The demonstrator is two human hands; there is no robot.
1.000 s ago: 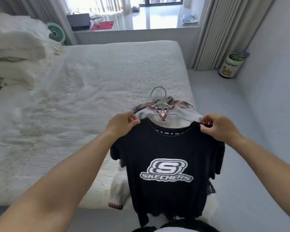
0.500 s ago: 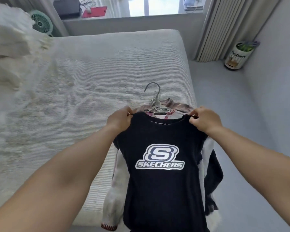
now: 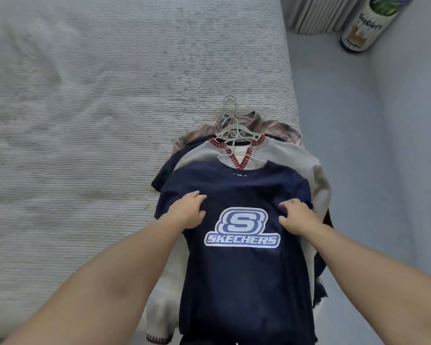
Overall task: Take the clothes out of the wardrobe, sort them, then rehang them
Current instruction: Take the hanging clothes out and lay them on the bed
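A navy T-shirt with a white Skechers logo lies on top of a pile of hung clothes at the bed's right edge. Under it show a white sweater with red stitched trim, another dark garment and a plaid shirt. Several wire hangers stick out at the collars. My left hand rests on the T-shirt's chest left of the logo. My right hand rests right of the logo with its fingers slightly bent. Neither hand grips the fabric.
The white ribbed bed cover fills the left and middle. A grey floor runs along the right. A printed cylindrical bin stands at the top right beside a pleated curtain.
Both hands let go of the T-shirt's shoulders and moved down onto its chest. The clothes now lie on the bed edge, and the view has tilted down and closer.
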